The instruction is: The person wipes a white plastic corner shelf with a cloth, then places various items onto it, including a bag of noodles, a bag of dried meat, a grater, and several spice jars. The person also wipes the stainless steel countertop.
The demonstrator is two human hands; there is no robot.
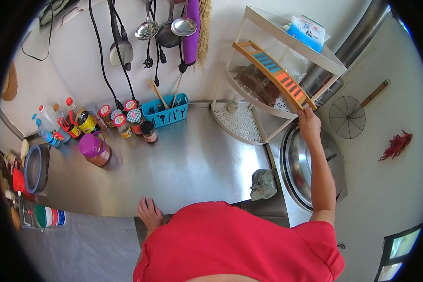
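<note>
My right hand (pixel 309 125) grips the lower end of a wooden-framed grater (pixel 275 74) with blue and orange grating plates. The grater slants across the front of a white corner shelf (pixel 254 94), over its middle tier. Behind it on that tier, partly hidden, lies a brown item in a clear plastic bag (pixel 257 83). My left hand (pixel 150 213) holds nothing and rests at the front edge of the stainless steel counter (pixel 197 165), its fingers slightly apart.
A lidded wok (pixel 298 165) sits right of the counter beneath my right arm. A grey cloth (pixel 263 184) lies near the counter's right edge. Left stand a purple-lidded jar (pixel 95 149), several bottles and jars, and a blue utensil basket (pixel 166 111). Ladles (pixel 184 26) and black cords hang behind.
</note>
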